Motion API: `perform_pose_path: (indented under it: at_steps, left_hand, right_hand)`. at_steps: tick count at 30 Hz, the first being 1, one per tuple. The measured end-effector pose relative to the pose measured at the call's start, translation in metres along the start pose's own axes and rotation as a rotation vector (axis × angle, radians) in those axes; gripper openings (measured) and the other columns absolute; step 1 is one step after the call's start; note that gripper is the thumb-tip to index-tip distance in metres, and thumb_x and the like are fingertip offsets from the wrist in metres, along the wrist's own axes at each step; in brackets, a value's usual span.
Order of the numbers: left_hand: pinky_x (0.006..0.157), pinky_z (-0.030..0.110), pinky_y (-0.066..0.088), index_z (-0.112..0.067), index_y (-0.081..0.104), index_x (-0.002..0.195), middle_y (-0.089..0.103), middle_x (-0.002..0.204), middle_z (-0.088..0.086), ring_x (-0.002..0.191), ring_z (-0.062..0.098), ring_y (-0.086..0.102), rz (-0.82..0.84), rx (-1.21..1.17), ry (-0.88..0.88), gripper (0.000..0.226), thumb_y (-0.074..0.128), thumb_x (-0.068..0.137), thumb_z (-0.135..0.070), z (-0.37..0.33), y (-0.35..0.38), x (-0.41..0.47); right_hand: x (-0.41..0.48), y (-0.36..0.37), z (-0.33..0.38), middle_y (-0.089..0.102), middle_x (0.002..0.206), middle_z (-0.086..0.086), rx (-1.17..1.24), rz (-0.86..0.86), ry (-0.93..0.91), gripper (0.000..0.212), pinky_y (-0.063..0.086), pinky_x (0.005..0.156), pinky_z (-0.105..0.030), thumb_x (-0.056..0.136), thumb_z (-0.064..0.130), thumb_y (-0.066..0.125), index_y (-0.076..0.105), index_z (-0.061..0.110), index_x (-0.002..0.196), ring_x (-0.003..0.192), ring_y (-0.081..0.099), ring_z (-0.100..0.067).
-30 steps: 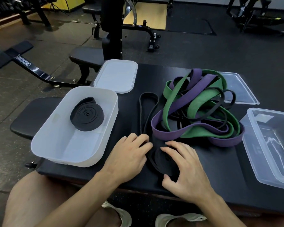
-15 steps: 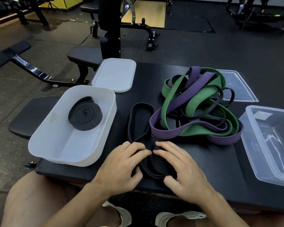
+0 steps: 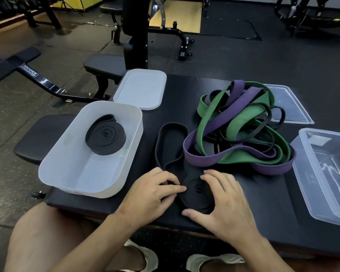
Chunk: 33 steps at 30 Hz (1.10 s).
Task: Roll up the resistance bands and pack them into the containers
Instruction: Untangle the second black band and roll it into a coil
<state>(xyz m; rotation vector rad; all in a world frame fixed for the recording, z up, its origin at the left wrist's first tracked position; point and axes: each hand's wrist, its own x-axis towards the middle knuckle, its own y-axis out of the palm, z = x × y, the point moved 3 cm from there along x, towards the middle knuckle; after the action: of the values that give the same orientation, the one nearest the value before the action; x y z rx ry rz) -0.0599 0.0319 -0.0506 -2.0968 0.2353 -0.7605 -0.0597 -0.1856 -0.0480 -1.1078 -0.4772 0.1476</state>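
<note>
A half-rolled black band (image 3: 197,195) lies flat on the black padded table (image 3: 283,209) near its front edge, and its loose loop (image 3: 170,146) trails away from me. My right hand (image 3: 224,201) curls around the coil from the right, thumb at its near side. My left hand (image 3: 151,189) pinches the band at the coil's left edge. A finished black roll (image 3: 105,137) sits in the white container (image 3: 71,173) at the left. A tangle of green and purple bands (image 3: 239,130) with thin black ones lies behind my hands.
A white lid (image 3: 140,89) lies behind the white container. A clear container (image 3: 326,173) stands at the right edge, its clear lid (image 3: 289,104) behind it. Gym benches and machine frames (image 3: 135,32) stand on the floor beyond. My knees are under the table's front.
The coil has grown while the trailing loop has shortened and widened. My hands have shifted around the coil, turning it.
</note>
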Motion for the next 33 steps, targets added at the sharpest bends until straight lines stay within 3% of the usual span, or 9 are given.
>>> perform_pose_path:
  at_steps: [7,13,18,21,24,28,33]
  left_hand:
    - [0.077,0.028,0.053,-0.025,0.077,0.119,0.066,0.107,-0.013,0.093,0.01,0.057,-0.013,0.0,-0.061,0.034,0.066,0.089,-0.016,-0.004,-0.003,-0.003]
    - [0.079,0.019,0.048,-0.025,0.078,0.117,0.064,0.099,-0.013,0.091,0.006,0.053,-0.038,0.042,-0.102,0.031,0.064,0.099,-0.047,-0.006,-0.001,-0.001]
    - [0.08,0.026,0.053,-0.026,0.077,0.114,0.065,0.103,-0.016,0.096,0.006,0.056,-0.034,0.024,-0.143,0.031,0.066,0.097,-0.049,-0.001,-0.002,-0.002]
    - [0.078,0.03,0.052,-0.024,0.078,0.1,0.064,0.099,-0.016,0.092,0.008,0.057,-0.106,0.025,-0.199,0.022,0.067,0.096,-0.043,0.002,-0.004,-0.002]
    - [0.079,0.031,0.053,-0.023,0.077,0.093,0.061,0.099,-0.016,0.091,0.008,0.057,-0.117,0.016,-0.227,0.02,0.067,0.095,-0.04,0.0,-0.002,0.0]
    - [0.087,0.019,0.052,-0.024,0.074,0.109,0.049,0.12,-0.019,0.102,0.003,0.06,-0.111,-0.131,-0.341,0.025,0.074,0.091,-0.041,-0.001,-0.001,0.002]
    - [0.085,0.025,0.054,-0.032,0.069,0.128,0.047,0.114,-0.02,0.102,0.005,0.06,-0.024,-0.164,-0.274,0.034,0.066,0.097,-0.043,-0.003,-0.001,0.001]
  right_hand:
    - [0.0,0.001,-0.002,0.059,0.124,0.012,0.01,-0.011,0.011,0.085,0.048,0.098,-0.034,0.063,0.082,0.072,0.062,0.022,0.121,0.114,0.054,-0.014]
    - [0.001,0.002,0.001,0.058,0.123,0.011,-0.018,0.011,0.0,0.077,0.049,0.093,-0.037,0.068,0.078,0.072,0.064,0.023,0.122,0.112,0.054,-0.016]
    - [0.0,0.001,-0.002,0.06,0.124,0.01,-0.022,-0.007,0.006,0.078,0.047,0.091,-0.036,0.08,0.089,0.051,0.069,0.025,0.121,0.112,0.054,-0.016]
    - [0.001,0.002,-0.003,0.061,0.125,0.009,-0.012,-0.042,-0.02,0.058,0.048,0.091,-0.036,0.095,0.072,0.049,0.069,0.023,0.12,0.113,0.055,-0.016]
    - [0.001,0.003,-0.004,0.06,0.128,0.01,0.005,-0.043,-0.038,0.045,0.047,0.093,-0.036,0.097,0.06,0.055,0.069,0.024,0.119,0.115,0.055,-0.015]
    - [0.003,0.002,-0.005,0.057,0.134,0.012,0.08,0.025,-0.051,0.048,0.046,0.102,-0.034,0.098,0.06,0.053,0.065,0.023,0.126,0.123,0.052,-0.011]
    - [0.003,0.002,-0.003,0.041,0.157,0.017,0.123,0.175,-0.14,0.049,0.037,0.117,-0.031,0.106,0.052,0.043,0.052,0.026,0.146,0.144,0.035,-0.004]
